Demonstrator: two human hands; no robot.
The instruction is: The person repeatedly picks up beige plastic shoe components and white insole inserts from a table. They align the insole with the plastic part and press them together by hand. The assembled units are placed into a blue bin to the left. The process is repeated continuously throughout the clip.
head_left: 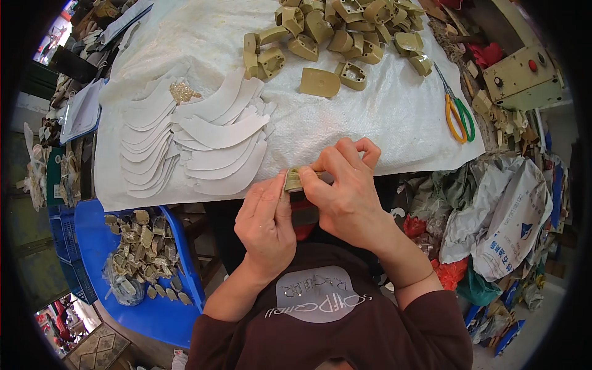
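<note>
Above my lap, close to the table's near edge, my two hands pinch a small olive shoe-heel block [293, 181] between them. My left hand [266, 223] is closed on its left side, thumb and fingers pressed together. My right hand [346, 190] grips the right side, with the thumb on the block and the other fingers curled. The fingers cover much of the block. Left of the hands, overlapping curved white strips [225, 131] lie fanned on the table, with a glittery gold piece [183, 91] at their far end. More olive heel blocks [319, 26] are heaped at the back.
A white woven sheet [296, 120] covers the table. Scissors [456, 114] with orange and green handles lie on its right side. Down left, a blue plastic stool [98, 246] bears many glittery heel pieces [145, 243]. Plastic bags [493, 216] crowd the right, below a control box [521, 77].
</note>
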